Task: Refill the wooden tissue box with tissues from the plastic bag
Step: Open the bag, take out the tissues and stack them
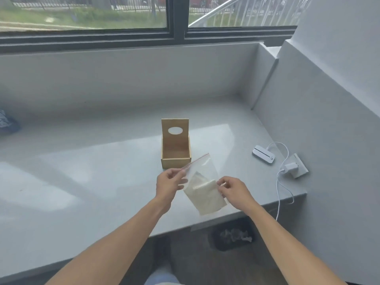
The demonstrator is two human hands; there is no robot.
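Note:
The wooden tissue box [175,160] stands on the grey ledge [82,161], its lid with an oval hole tipped up at the back; the inside looks bare. Just in front of it I hold a clear zip plastic bag [202,171] with a red seal strip, lifted above the ledge. A folded stack of cream tissues [205,198] fills its lower part. My left hand [168,185] pinches the bag's upper left corner near the seal. My right hand [233,190] grips the bag's right edge at the tissues.
A small white device [263,157] with a white cable and a charger block [290,167] on a socket plate lie to the right. A dark cloth [7,122] sits at the far left. A black bin [233,235] with crumpled paper stands below the ledge edge.

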